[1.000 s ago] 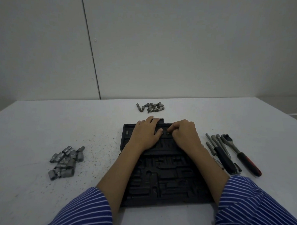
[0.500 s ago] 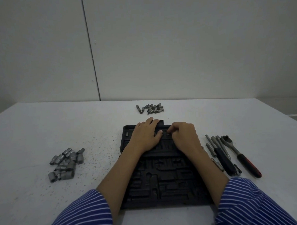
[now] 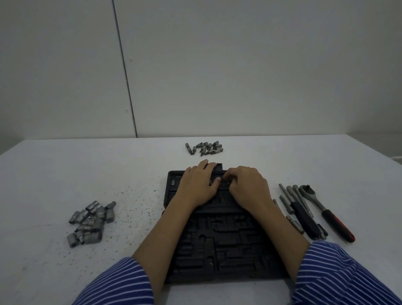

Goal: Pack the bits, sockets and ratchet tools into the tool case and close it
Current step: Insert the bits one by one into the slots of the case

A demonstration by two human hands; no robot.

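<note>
My right hand [image 3: 247, 187] has crept left, pinching a small bit [image 3: 224, 181] into the case [image 3: 222, 243]'s twelve-o'clock row; left hand [image 3: 198, 187] stays flat, steadying.

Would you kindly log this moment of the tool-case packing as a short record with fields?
case: black tool case lies open on the white table, most slots bare
left hand: left hand rests flat on the far tray
right hand: right hand has fingers curled at a small part in a far slot; the part is too small to name
bits: bit pile beyond the case
sockets: socket pile left of the case
ratchet: red-handled ratchet right of the case, beside extension bars
</note>
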